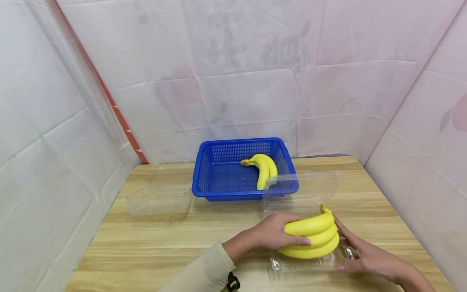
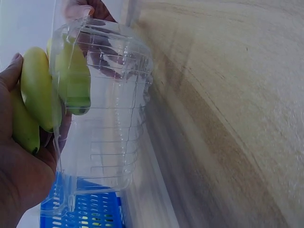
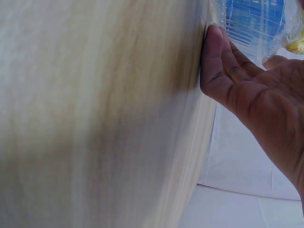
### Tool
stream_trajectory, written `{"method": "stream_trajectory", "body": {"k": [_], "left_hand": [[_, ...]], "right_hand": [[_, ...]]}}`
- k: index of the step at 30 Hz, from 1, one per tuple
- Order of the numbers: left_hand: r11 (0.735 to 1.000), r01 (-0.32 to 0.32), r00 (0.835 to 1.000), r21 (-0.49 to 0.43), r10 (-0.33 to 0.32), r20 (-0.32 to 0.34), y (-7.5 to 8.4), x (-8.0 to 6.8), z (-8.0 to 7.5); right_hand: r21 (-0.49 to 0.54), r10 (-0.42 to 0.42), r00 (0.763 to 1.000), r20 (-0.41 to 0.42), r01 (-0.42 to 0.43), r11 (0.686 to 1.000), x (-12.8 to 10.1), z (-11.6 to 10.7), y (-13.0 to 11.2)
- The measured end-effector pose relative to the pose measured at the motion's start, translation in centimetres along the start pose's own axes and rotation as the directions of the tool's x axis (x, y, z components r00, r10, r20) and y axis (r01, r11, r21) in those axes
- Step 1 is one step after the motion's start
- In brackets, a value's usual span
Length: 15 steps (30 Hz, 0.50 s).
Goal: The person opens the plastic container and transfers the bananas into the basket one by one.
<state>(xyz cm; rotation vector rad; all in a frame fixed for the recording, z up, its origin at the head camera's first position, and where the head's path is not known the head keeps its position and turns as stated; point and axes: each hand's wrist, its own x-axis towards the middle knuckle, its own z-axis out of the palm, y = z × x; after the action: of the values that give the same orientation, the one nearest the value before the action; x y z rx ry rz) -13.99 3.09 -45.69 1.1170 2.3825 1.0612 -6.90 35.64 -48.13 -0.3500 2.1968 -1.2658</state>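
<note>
My left hand (image 1: 277,233) grips a bunch of yellow bananas (image 1: 315,235), its thumb across the front and its fingers behind. The bunch is over the base of an open clear plastic clamshell box (image 1: 303,265), partly inside its rim. Behind the bananas, the box's lid (image 1: 310,188) stands raised. At the box's right end, my right hand (image 1: 372,257) holds the wall, thumb at the near corner and fingers along the side. Through the clear wall, the left wrist view shows the lower bananas (image 2: 76,80). In the right wrist view the bananas are mostly cut off.
A blue plastic basket (image 1: 198,184) stands at the back of the wooden table (image 1: 153,251), with another banana bunch (image 1: 264,168) inside. The raised lid overlaps its right front corner. Left of it sits a second clear box (image 1: 158,202). Pale sheeting (image 1: 248,97) encloses the table.
</note>
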Motion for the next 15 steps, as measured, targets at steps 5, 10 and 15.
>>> {"method": "stream_trajectory", "body": {"k": [5,10,15], "left_hand": [[0.999,0.009,1.000,-0.039,-0.010,-0.007,0.0,-0.5,-0.6],[0.999,-0.014,1.000,-0.051,0.013,-0.015,-0.1,-0.9,-1.1],[0.998,-0.025,1.000,-0.056,0.024,-0.016,-0.2,-1.3,-1.4]], "right_hand": [[-0.017,0.000,1.000,0.011,0.000,1.000,0.2,0.1,0.0],[0.031,-0.003,0.999,0.040,0.002,1.000,0.2,0.2,0.0],[0.095,-0.004,0.999,0.053,-0.001,0.995,0.2,0.2,0.0]]}}
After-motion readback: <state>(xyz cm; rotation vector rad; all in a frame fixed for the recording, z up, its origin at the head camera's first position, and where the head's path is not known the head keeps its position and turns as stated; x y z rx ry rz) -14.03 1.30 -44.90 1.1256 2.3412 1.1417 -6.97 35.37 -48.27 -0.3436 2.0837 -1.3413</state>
